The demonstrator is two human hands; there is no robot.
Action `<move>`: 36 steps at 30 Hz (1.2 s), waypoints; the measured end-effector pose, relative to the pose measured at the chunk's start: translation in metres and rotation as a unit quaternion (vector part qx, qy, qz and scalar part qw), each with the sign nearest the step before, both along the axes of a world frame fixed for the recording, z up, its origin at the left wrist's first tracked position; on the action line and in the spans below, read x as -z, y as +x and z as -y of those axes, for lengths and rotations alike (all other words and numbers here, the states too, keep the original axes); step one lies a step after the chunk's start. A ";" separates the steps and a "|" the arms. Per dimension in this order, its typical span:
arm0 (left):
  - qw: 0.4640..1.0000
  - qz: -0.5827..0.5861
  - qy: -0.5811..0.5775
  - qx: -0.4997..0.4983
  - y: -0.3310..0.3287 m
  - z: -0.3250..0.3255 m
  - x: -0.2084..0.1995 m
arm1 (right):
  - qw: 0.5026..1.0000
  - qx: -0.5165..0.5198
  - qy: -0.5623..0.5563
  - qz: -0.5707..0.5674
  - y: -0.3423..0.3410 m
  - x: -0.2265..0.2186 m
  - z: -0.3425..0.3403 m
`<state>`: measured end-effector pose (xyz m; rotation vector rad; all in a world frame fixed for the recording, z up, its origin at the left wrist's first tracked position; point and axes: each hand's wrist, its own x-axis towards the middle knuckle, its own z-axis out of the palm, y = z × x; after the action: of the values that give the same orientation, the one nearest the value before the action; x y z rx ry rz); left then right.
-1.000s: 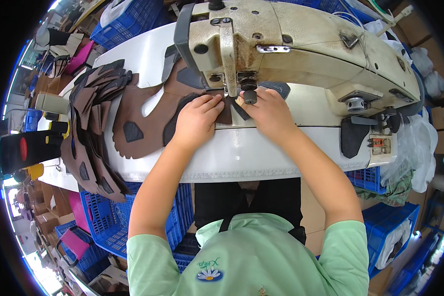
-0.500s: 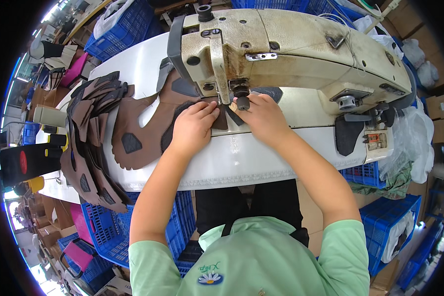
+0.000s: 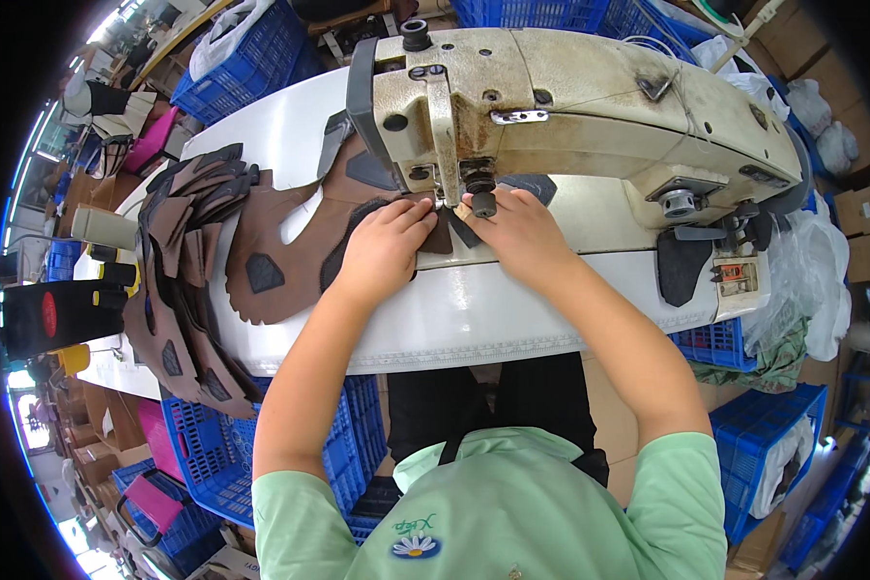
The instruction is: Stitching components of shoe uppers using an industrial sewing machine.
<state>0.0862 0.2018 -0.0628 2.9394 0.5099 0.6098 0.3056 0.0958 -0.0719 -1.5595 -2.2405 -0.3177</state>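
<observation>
A brown cut piece of sheet material [image 3: 304,246] with dark patches lies on the white bed of the sewing machine [image 3: 551,82]. Its right end sits beneath the machine's needle area. My left hand [image 3: 387,246] rests on that end, fingers bent close together and holding it beside the presser foot. Just right of the needle, my right hand [image 3: 520,230] has thumb and fingers drawn together at a small black piece [image 3: 462,228]. The machine's dark knob partly covers these fingertips. Behind my right hand shows another dark piece [image 3: 532,186].
Stacked brown and black pieces [image 3: 179,280] hang over the table's left end. A loose black piece [image 3: 681,266] lies at the right beside the machine's base. Blue crates [image 3: 208,454] stand below the front edge, and a ruler strip [image 3: 454,362] runs along it.
The whole view has shifted slightly. Both hands keep nearly the same places beside the needle, and I see no clear movement of the brown piece.
</observation>
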 end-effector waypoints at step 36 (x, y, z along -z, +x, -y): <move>0.907 -0.005 -0.375 -0.189 0.020 -0.007 -0.038 | 0.992 -0.098 0.037 -0.074 0.023 0.011 0.009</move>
<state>0.1058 0.2085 -0.0248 2.1223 1.0514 0.3168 0.3284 0.0867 -0.0828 -1.2701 -2.2171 -0.2184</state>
